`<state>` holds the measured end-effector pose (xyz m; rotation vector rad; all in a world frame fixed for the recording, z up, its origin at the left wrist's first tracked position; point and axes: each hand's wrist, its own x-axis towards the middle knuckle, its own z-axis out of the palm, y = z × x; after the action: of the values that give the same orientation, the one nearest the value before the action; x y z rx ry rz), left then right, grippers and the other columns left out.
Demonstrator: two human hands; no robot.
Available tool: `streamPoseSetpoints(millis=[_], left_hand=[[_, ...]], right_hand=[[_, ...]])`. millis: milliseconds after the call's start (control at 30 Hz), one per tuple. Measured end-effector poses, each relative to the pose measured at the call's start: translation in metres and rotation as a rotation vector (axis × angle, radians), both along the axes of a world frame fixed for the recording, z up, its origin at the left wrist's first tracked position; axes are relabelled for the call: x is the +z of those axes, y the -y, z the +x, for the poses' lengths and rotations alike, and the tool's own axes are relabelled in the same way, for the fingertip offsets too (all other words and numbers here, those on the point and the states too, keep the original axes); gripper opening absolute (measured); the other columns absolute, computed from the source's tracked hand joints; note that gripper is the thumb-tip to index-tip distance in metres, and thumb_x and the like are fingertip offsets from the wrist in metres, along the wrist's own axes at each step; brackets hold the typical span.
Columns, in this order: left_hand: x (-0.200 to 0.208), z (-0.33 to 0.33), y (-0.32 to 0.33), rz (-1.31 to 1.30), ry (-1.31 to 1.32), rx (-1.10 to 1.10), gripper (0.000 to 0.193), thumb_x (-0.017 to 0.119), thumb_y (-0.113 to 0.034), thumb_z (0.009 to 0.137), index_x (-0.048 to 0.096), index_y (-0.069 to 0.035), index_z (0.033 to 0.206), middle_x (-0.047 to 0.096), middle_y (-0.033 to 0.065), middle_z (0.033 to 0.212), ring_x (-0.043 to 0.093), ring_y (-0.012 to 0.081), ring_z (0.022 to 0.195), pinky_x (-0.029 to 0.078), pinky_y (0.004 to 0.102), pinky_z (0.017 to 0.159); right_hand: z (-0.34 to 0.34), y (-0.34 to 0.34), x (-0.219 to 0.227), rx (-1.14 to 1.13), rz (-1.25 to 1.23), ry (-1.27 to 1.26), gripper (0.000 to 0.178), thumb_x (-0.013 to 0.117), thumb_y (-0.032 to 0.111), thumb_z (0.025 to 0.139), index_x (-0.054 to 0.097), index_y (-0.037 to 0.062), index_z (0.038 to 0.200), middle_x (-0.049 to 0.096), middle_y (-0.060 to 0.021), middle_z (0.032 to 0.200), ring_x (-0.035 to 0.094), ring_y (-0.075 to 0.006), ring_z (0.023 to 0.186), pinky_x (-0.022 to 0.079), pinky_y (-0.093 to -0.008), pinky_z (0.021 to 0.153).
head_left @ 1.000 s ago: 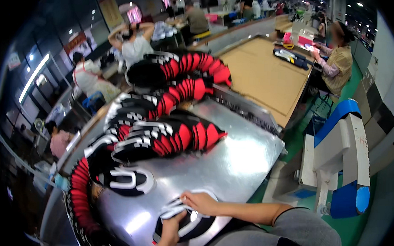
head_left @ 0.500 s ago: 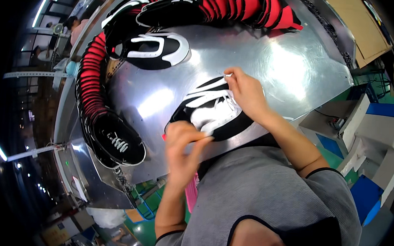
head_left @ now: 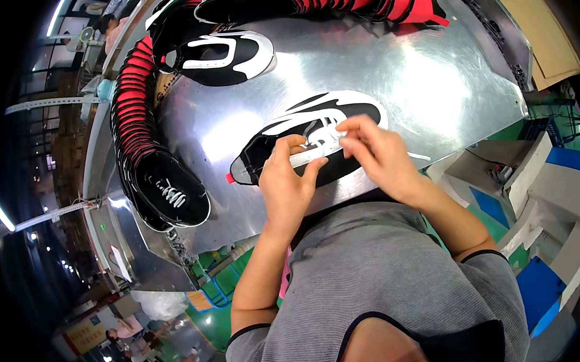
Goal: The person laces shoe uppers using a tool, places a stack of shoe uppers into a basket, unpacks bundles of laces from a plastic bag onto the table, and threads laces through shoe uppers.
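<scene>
A black and white shoe upper (head_left: 366,109) lies on the metal table in front of me, its small red heel tab pointing left. White shoelace (head_left: 322,138) runs across its opening. My left hand (head_left: 289,181) is closed on the white eyelet strip along the upper's near side, thumb and fingers gripping it. My right hand (head_left: 380,156) pinches the white lace near the toe end of the opening, fingertips close to the left hand's. The pinched bit of lace is partly hidden by the fingers.
Another black and white upper (head_left: 234,59) lies farther back. A curved row of nested black and red uppers (head_left: 133,101) lines the table's left side; a second row (head_left: 325,6) runs along the back. The metal table (head_left: 437,116) ends at right near pale bins (head_left: 539,181).
My left hand has moved right and up onto the eyelet strip. My right hand has come down from the upper's far edge to the lace. The upper appears slightly higher in view.
</scene>
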<state>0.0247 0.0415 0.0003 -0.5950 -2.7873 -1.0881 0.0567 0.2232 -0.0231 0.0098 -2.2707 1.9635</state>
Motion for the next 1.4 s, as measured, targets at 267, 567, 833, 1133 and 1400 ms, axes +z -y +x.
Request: streamPoseSetpoints(millis=[267,567,833,1133,1400], left_hand=[[0.005,-0.005,0.000,-0.027,0.141,0.010,0.022,0.078,-0.010,0.077,0.066,0.001,0.091,0.071,0.0095,0.083,0.065,0.0151,0.074,0.050,0.0271,0.069],[-0.005,-0.003,0.010,0.028,0.130,-0.112,0.021,0.077,-0.009,0.079,0.067,0.002,0.094,0.071,0.0119,0.085,0.066,0.0164,0.075,0.049,0.0265,0.069],[-0.012,-0.002,0.008,0.081,0.032,-0.149,0.020,0.073,-0.006,0.081,0.062,0.002,0.095,0.067,0.0165,0.084,0.066,0.0333,0.074,0.050,0.0361,0.063],[-0.016,0.016,0.015,-0.083,-0.284,-0.276,0.015,0.071,-0.001,0.077,0.058,-0.003,0.086,0.059,0.0103,0.074,0.057,0.0273,0.062,0.045,0.0366,0.056],[-0.017,0.019,0.027,-0.052,-0.334,-0.333,0.023,0.075,0.001,0.074,0.057,-0.004,0.088,0.061,0.0095,0.076,0.059,0.0278,0.065,0.046,0.0362,0.058]], right_hand=[[0.016,0.001,-0.010,0.153,0.189,0.047,0.017,0.056,0.017,0.095,0.048,0.0055,0.105,0.060,-0.0127,0.070,0.061,-0.0311,0.064,0.045,-0.0408,0.058],[0.008,0.011,-0.014,0.185,0.254,0.225,0.022,0.056,0.016,0.095,0.043,0.0046,0.108,0.061,-0.0155,0.069,0.062,-0.0355,0.066,0.046,-0.0436,0.058],[-0.008,0.026,-0.018,0.141,0.357,0.044,0.022,0.056,0.018,0.094,0.044,0.0039,0.104,0.064,-0.0174,0.075,0.064,-0.0370,0.070,0.049,-0.0440,0.060],[-0.022,0.012,0.030,0.362,0.431,-0.120,0.015,0.061,0.014,0.088,0.058,0.0049,0.099,0.064,-0.0138,0.080,0.064,-0.0326,0.072,0.048,-0.0401,0.064],[-0.034,0.011,0.014,0.530,0.469,0.033,0.018,0.062,0.015,0.088,0.064,0.0029,0.100,0.068,-0.0148,0.080,0.067,-0.0290,0.072,0.049,-0.0397,0.065]])
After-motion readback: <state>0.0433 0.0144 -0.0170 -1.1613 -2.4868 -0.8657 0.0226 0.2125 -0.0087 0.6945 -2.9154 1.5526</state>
